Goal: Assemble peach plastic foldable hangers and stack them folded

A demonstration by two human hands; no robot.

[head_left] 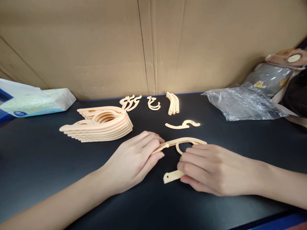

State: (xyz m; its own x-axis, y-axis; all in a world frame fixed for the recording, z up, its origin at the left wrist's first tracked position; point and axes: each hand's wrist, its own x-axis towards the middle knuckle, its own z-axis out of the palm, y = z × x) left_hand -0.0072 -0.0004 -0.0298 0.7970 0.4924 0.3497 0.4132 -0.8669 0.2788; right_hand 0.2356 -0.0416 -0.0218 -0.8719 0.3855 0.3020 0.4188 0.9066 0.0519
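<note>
Over the dark tabletop, a cream plastic folding hanger (186, 140) with a curved body is held between both hands. My right hand (213, 169) wraps around its bend, covering much of it; one flat end with a small hole sticks out beneath the fingers. At the other end, my left hand (139, 159) pinches a thin cream piece (163, 147) against the hanger's tip. Whether the two are joined I cannot tell. Just beyond the hands lies a single curved hook piece (182, 125). A stack of folded hangers (105, 129) stands to the left.
Along the back lie S-shaped hook pieces (130, 103), small curved hooks (153, 103) and several curved strips (173, 103). A tissue pack (40, 101) sits at left. Crumpled clear plastic (242, 102) and a clear bottle (268, 76) are at right. Brown cardboard (107, 48) rises behind.
</note>
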